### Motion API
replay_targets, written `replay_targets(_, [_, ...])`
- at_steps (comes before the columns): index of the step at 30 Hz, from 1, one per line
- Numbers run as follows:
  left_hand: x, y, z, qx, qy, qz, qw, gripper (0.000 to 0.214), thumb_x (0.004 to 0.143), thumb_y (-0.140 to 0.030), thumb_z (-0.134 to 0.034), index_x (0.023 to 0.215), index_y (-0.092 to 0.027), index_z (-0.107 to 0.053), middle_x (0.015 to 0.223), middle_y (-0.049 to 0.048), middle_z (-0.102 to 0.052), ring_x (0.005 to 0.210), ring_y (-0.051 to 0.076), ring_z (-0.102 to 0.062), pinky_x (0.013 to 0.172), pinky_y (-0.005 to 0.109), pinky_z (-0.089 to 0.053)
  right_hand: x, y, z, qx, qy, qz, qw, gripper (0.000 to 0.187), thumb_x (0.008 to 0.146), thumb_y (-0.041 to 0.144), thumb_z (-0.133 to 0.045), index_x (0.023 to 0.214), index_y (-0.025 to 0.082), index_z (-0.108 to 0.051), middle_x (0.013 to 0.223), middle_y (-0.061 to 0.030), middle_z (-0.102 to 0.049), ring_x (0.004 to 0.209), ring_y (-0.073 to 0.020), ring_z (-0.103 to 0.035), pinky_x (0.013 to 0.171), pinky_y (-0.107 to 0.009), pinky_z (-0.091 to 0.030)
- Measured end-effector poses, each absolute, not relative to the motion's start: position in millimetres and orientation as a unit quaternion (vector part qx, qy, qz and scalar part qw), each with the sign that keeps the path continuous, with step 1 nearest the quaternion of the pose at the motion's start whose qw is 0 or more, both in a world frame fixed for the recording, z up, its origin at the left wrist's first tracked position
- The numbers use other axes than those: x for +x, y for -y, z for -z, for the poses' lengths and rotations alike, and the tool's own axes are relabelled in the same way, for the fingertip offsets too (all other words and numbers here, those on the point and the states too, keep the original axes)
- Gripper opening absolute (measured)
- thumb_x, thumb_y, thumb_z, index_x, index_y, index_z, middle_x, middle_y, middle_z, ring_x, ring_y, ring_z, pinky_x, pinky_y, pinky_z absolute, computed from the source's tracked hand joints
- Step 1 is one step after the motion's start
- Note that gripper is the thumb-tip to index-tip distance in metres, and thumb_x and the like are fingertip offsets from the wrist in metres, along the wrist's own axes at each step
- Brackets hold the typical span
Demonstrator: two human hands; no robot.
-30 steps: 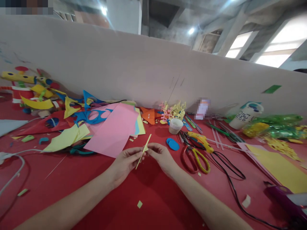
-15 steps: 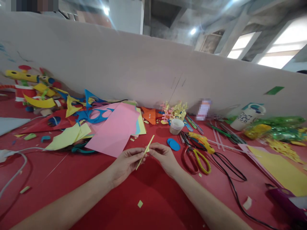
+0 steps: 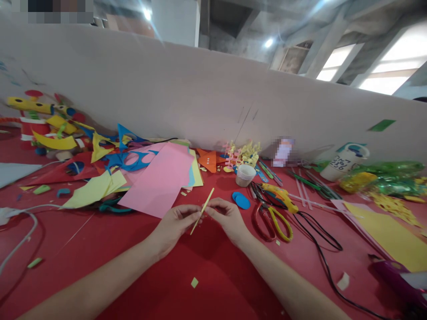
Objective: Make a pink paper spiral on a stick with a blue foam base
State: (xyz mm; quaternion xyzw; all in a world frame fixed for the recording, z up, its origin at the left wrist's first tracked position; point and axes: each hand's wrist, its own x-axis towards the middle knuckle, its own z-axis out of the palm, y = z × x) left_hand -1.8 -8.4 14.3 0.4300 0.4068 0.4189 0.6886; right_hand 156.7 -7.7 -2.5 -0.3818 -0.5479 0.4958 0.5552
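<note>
A thin pale-yellow strip (image 3: 202,211), seen nearly edge-on, slants between my two hands above the red table. My left hand (image 3: 178,224) is closed, pinching it between thumb and fingers below its middle. From the other side, my right hand (image 3: 224,218) is also closed, its thumb and fingertips pressed on the strip a little higher up. Whether the strip is paper or foam I cannot tell. On the table below lies a small pale-yellow square (image 3: 194,282). Blue discs (image 3: 240,200) lie to the right of my right hand.
Pink paper (image 3: 156,182) and colored offcuts (image 3: 133,160) lie at the back left. To the right are scissors (image 3: 271,222), a yellow glue gun (image 3: 282,198) with a black cord (image 3: 320,249), and a white cup (image 3: 246,175). Yellow sheets (image 3: 387,235) rest at far right.
A small flap that stuck out at the strip's middle no longer shows; the strip now looks straight. My right fingertips have shifted slightly. The rest of the table is unchanged.
</note>
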Motion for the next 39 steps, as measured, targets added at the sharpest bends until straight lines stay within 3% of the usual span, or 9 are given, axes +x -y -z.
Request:
replay_targets(6, [-1.4, 11.7, -18.3, 0.544, -0.463, -0.416, 0.563, 0.016, 0.066, -0.032, -0.067, 0.073, -0.017, -0.068, 0.07, 0.0013, -0.067, 0.069, 0.016, -0.058, 0.07, 0.028, -0.045, 153.1, 8.6, 5.3, -0.401, 0.549, -0.481, 0.554, 0.008, 0.07, 0.026, -0.064, 0.07, 0.018, -0.063, 0.069, 0.0012, -0.059, 0.066, -0.0117, -0.053, 0.063, -0.024, -0.044])
replay_targets(12, [-0.9, 13.4, -16.7, 0.565, -0.48, -0.414, 0.528, 0.016, 0.065, -0.031, -0.066, 0.073, -0.017, -0.067, 0.07, 0.0022, -0.066, 0.068, 0.016, -0.058, 0.067, 0.028, -0.045, 150.0, 11.3, 3.9, -0.405, 0.557, -0.47, 0.552, 0.007, 0.069, 0.025, -0.062, 0.07, 0.018, -0.061, 0.068, 0.0012, -0.057, 0.064, -0.0114, -0.053, 0.06, -0.023, -0.044])
replay_targets(28, [0.8, 14.0, -11.3, 0.544, -0.475, -0.42, 0.549, 0.016, 0.064, -0.031, -0.067, 0.07, -0.017, -0.063, 0.058, -0.0035, -0.055, 0.048, 0.009, -0.045, 0.049, 0.022, -0.036, 148.4, 11.8, 6.0, -0.397, 0.545, -0.501, 0.543, 0.008, 0.068, 0.024, -0.062, 0.067, 0.018, -0.056, 0.068, 0.0015, -0.057, 0.065, -0.0114, -0.053, 0.062, -0.024, -0.045])
replay_targets(32, [1.3, 15.1, -13.0, 0.539, -0.479, -0.419, 0.551, 0.014, 0.063, -0.029, -0.068, 0.068, -0.017, -0.064, 0.062, -0.0012, -0.059, 0.057, 0.012, -0.051, 0.055, 0.024, -0.039, 148.9, 10.9, 6.5, -0.401, 0.54, -0.502, 0.544, 0.01, 0.067, 0.023, -0.063, 0.066, 0.019, -0.054, 0.065, 0.0031, -0.054, 0.061, -0.0107, -0.051, 0.059, -0.023, -0.044])
replay_targets(39, [1.2, 13.6, -9.8, 0.475, -0.443, -0.428, 0.628, 0.013, 0.064, -0.029, -0.07, 0.07, -0.017, -0.067, 0.071, 0.0012, -0.065, 0.071, 0.014, -0.057, 0.07, 0.025, -0.043, 154.6, 8.9, 7.1, -0.383, 0.567, -0.504, 0.526, 0.012, 0.074, 0.028, -0.061, 0.078, 0.019, -0.066, 0.074, -0.0007, -0.059, 0.065, -0.0119, -0.053, 0.065, -0.026, -0.044])
